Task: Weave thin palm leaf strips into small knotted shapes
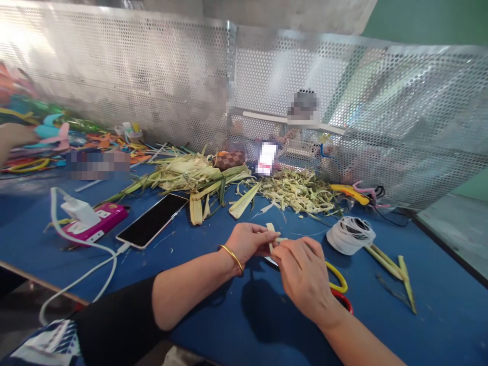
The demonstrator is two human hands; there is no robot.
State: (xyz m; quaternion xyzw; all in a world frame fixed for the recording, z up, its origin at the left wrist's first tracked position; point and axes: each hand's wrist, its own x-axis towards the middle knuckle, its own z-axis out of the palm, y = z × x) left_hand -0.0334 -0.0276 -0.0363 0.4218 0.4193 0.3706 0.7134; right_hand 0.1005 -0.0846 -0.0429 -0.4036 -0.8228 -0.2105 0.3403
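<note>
Between my two hands, above the blue tabletop, is a short pale strip of dried husk or leaf. My left hand, with a gold bangle at the wrist, pinches the strip between thumb and fingers. From the right, my right hand meets it, its thumb and fingers closed on the strip's near end. Under the right hand lies a pair of scissors with yellow and red handles; the hand hides most of them. A roll of white cord stands to the right.
A heap of long husks and a pile of pale scraps lie along the perforated metal screen. At left are a phone on a white cable and a pink power strip. Another person's hand is at the far left.
</note>
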